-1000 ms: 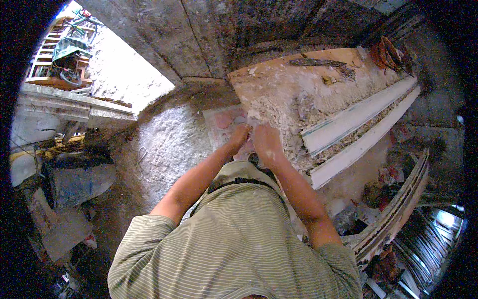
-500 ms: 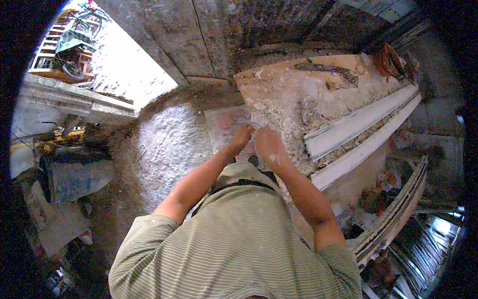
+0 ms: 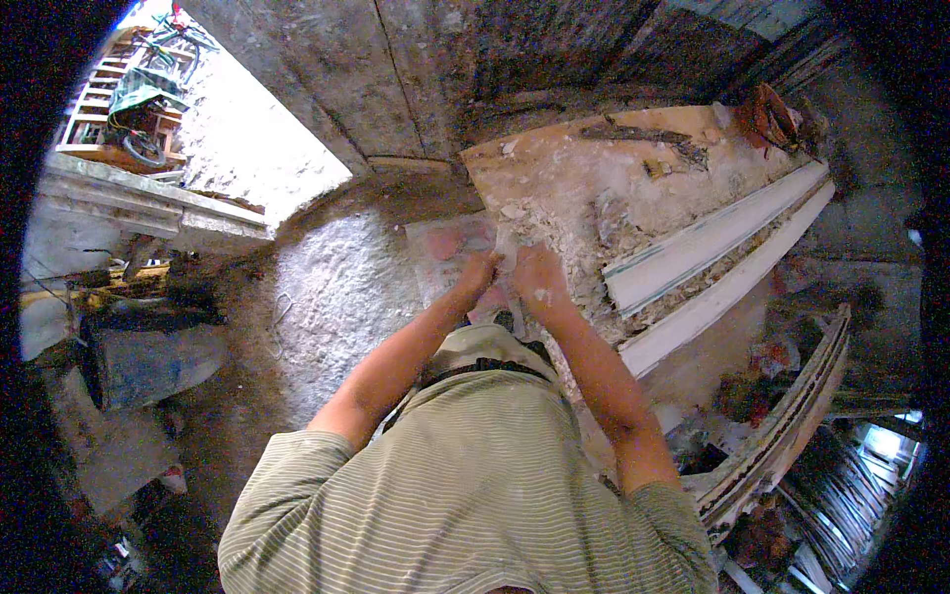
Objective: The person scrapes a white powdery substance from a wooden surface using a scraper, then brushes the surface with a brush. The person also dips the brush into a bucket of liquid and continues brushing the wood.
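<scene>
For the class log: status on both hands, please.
Left hand and right hand together, pinching a pale scrap. Dusty board beside. White mouldings lie right, clear.

Two white mouldings on dusty board; perhaps bicycle outside

Both hands meet right at the desk's near edge: left hand and right hand are almost touching, fingers pinched on a small pale scrap between them. Just beyond the fingers the desk is covered in white crumbly debris. Off to the right of the fingers lie two long white moulding strips, side by side.
</scene>
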### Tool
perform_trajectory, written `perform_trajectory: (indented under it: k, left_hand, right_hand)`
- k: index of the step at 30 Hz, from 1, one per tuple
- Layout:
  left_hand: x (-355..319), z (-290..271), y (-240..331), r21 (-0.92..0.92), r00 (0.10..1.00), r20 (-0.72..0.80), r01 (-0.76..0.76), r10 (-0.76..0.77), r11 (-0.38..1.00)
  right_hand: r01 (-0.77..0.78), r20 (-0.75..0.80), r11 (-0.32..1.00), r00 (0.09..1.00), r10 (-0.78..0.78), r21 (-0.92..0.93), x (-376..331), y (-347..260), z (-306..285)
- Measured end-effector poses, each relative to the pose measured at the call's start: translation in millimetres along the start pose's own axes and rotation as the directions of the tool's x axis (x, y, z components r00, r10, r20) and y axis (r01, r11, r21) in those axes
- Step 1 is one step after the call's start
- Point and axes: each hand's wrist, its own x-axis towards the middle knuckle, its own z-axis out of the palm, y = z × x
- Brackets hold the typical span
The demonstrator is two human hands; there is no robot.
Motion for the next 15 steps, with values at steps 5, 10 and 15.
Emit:
perform_trajectory:
  k: [5,10,15]
  left_hand:
    - [2.8,-7.7,13.4,-0.312,0.965,0.076,0.263,-0.252,0.913]
    - [7.2,-27.9,42.6,-0.836,0.922,0.367,0.385,-0.123,0.391]
    - [0.8,-37.3,65.6,-0.88,0.895,0.415,0.44,-0.163,0.18]
  right_hand:
    - [0.001,-0.044,0.993,0.999,0.004,0.119,5.1,18.9,11.8]
    - [0.114,-0.569,0.919,0.811,0.134,0.378,10.5,40.9,50.4]
    - [0.106,-0.441,0.886,0.89,0.118,0.451,16.5,63.7,100.3]
